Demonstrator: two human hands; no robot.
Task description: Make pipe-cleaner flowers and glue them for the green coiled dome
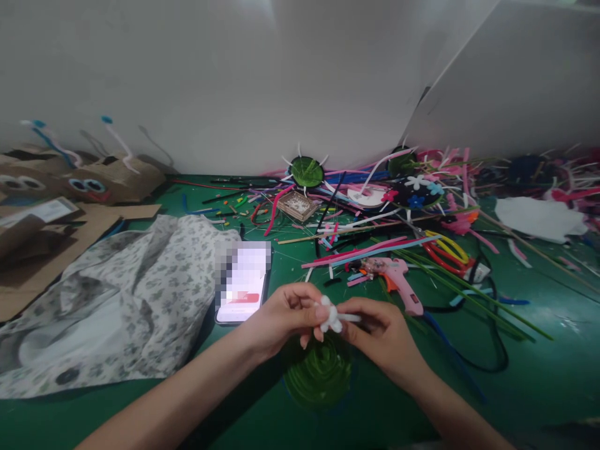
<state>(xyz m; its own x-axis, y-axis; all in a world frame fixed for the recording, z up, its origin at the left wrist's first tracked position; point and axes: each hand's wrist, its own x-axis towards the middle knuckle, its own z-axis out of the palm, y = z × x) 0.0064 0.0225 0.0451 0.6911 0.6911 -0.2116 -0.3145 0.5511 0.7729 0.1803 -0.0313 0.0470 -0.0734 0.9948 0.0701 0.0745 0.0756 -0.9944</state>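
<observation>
A small white flower bent from pipe cleaner (pixel 332 317) is held between both hands, above the green table. My left hand (pixel 290 317) pinches its petals between thumb and fingers. From the other side my right hand (pixel 375 328) is closed on the flower's white end, which sticks out between thumb and forefinger. Just below the hands lies a round coil of green pipe cleaner (pixel 321 372), partly covered by them. A pink glue gun (pixel 398 284) rests on the table just beyond my right hand.
A lit phone (pixel 241 294) and a patterned cloth (pixel 135 294) lie to the left, near cardboard pieces (pixel 117 175) with googly eyes. Behind are scattered pipe cleaners (pixel 356 250), scissors (pixel 450 250), a small box (pixel 297 205) and a flowered black disc (pixel 422 195). A grey wall (pixel 210 87) stands behind.
</observation>
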